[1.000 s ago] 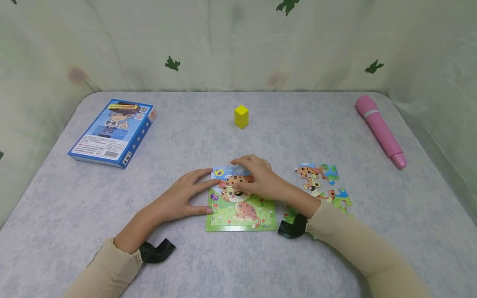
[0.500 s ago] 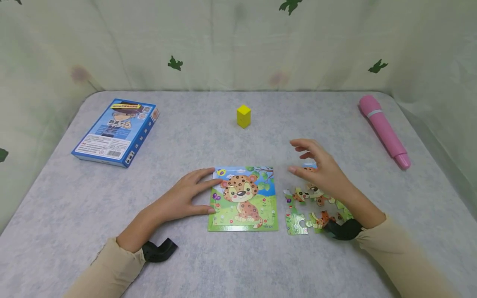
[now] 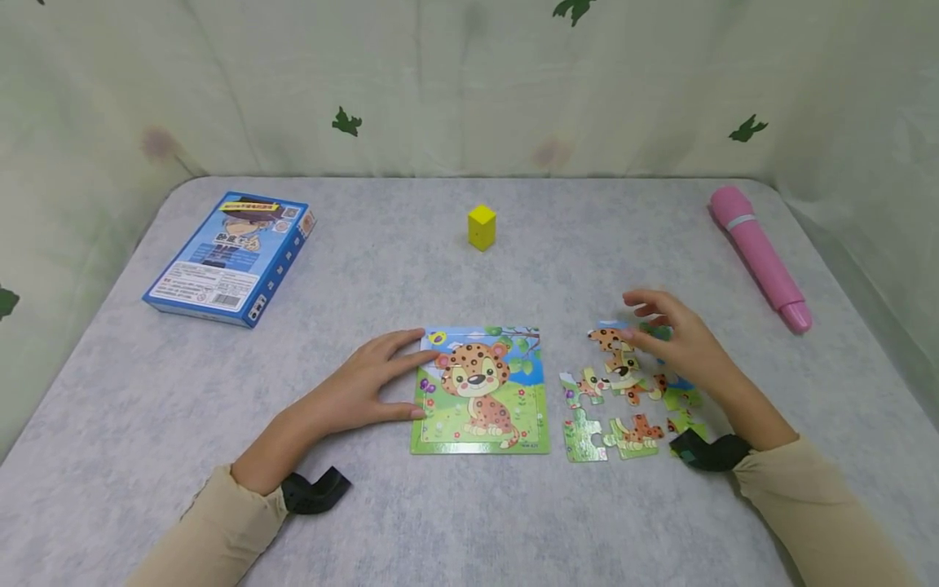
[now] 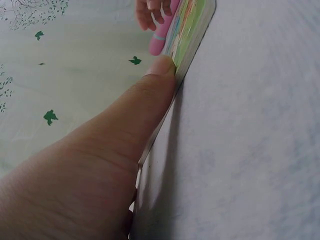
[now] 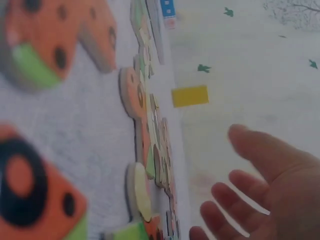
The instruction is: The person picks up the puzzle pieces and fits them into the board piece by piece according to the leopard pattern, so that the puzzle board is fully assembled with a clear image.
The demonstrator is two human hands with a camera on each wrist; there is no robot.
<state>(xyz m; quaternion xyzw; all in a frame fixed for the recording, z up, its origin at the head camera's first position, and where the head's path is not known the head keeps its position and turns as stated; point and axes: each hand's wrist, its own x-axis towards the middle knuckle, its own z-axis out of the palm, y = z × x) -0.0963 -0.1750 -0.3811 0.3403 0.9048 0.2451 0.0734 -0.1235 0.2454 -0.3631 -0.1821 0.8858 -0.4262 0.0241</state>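
Pale fabric (image 3: 440,90) printed with green birds stands behind a mottled grey tabletop (image 3: 367,261). At near centre lies a puzzle board (image 3: 480,399) showing a spotted cub, flat and apparently complete. Left hand (image 3: 348,387) is spread wide, thumb and fingertips resting on the board's left edge. Right hand (image 3: 682,342) is half open, fingers loosely bent, thumb apart, above the far right part of the loose puzzle pieces (image 3: 638,432), which lie just right of the board; in its wrist view it appears clear of them. At far left, a blue box (image 3: 231,261) bears a yellow banner, Chinese lettering, a QR code and a barcode; the lettering is too small to read with certainty, as is the print at the board's near right corner. Yellow block (image 3: 482,228) sits at far centre; a pink cylindrical object (image 3: 759,257) lies at far right. Right hand and its black wrist device (image 3: 711,451) cover some pieces; both beige sleeves (image 3: 814,497) are cut off at the near edge. Foreground pieces blur in the right wrist view.
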